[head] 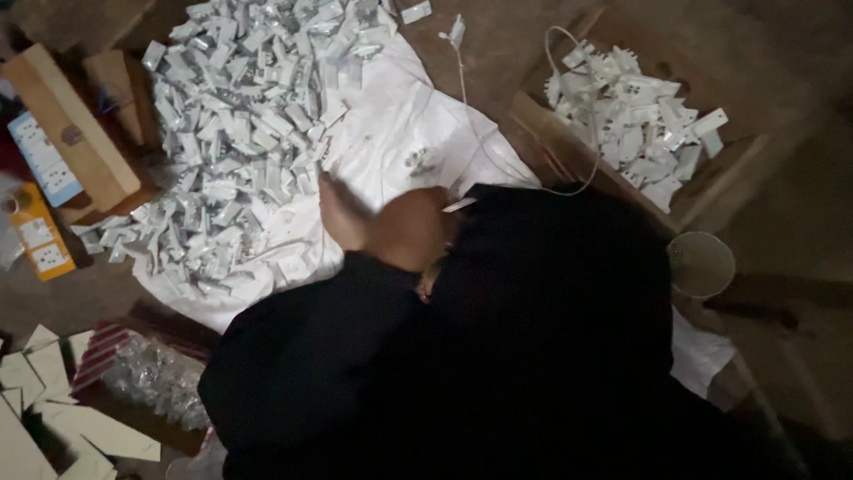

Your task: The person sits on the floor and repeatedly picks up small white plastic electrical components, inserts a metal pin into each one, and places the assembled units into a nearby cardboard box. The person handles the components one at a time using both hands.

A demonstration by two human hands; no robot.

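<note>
Black cloth of your own sleeves (498, 356) fills the lower middle of the view and covers both forearms up to the wrists. Your left hand (345, 213) shows past the cuff as a blurred shape with the fingers curled in; whether it grips anything you cannot tell from this view. Your right hand (410, 229) sits just beside it, touching or nearly so, rounded into a loose fist, and a thin pale sliver (459, 205) sticks out from its far side (probably one of the small white parts, though the blur makes that unsure).

Both hands rest over a white sheet (400, 133) spread on the floor. Beyond your left hand and out to its left lies a big heap of small white plastic parts (244, 116), which reaches right up to your left fingers. Straight ahead of your right hand, a thin white cord (466, 107) runs away across the sheet and loops round to a cardboard box (711, 191) well off to the right, holding a smaller pile of white pieces (635, 116). Close by your right elbow stands a round pale dish (700, 264).

Far to the left of your hands lie a long cardboard carton (71, 124) and flat printed packets (40, 236); nearer you on that side sits a clear bag of small parts (155, 378) and folded white card blanks (53, 418).
</note>
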